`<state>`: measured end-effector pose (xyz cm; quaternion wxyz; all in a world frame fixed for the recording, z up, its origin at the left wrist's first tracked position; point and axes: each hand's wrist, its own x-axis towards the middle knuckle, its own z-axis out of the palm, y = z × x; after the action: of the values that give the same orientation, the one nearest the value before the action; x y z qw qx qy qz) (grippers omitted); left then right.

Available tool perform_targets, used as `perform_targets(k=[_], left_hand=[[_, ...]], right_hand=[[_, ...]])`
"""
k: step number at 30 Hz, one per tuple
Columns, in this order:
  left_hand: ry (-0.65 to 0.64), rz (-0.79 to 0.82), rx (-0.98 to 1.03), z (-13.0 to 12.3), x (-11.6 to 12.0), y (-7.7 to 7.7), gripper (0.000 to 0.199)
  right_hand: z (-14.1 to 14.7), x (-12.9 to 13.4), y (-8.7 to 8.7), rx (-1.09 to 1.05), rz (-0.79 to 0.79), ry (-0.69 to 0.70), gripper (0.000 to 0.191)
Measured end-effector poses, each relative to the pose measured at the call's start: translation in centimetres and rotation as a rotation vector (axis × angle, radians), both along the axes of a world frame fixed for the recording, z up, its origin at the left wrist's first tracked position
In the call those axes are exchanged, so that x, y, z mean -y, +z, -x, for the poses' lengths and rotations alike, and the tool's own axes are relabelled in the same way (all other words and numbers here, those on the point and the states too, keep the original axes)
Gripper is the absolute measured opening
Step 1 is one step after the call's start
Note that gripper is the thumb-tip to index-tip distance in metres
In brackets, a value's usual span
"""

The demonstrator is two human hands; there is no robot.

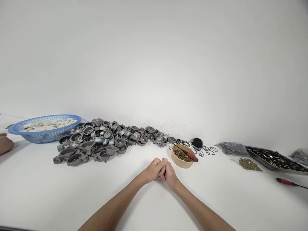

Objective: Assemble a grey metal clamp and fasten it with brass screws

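Observation:
My left hand [153, 170] and my right hand [170, 175] meet in front of me above the white table, closed and pressed together at the fingers. Their thumbs lie side by side on top. Whatever the fingers may enclose is hidden. Just beyond my right hand stands a round cardboard bowl [182, 164] of small brass-coloured screws [181, 155]. A screwdriver with a red and black handle [192, 157] rests across this bowl. To the left of my hands spreads a heap of grey metal housings [106, 139].
A blue plastic basket [45, 137] of white parts stands far left, near another person's hand [5, 143]. Black rubber rings [197, 143] lie behind the bowl. Bagged parts [233, 149], brass pieces [250, 164], a metal tray [264, 164] and a second screwdriver [285, 181] are right.

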<state>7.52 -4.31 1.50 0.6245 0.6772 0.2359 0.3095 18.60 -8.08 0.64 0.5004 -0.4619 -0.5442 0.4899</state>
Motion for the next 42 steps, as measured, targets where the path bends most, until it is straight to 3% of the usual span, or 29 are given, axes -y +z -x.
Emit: perform_targets(k=[24, 35, 42], left_hand=[[-0.014, 0.040, -0.003, 0.0, 0.1, 0.0, 0.074], [-0.019, 0.036, -0.003, 0.0, 0.0, 0.0, 0.074], [-0.014, -0.121, -0.050, 0.5, 0.4, 0.4, 0.062]], right_hand=[[-0.4, -0.5, -1.1, -0.022, 0.002, 0.046, 0.075], [-0.2, -0.2, -0.7, -0.043, 0.012, 0.049, 0.074], [-0.3, -0.2, -0.8, 0.066, 0.006, 0.020, 0.072]])
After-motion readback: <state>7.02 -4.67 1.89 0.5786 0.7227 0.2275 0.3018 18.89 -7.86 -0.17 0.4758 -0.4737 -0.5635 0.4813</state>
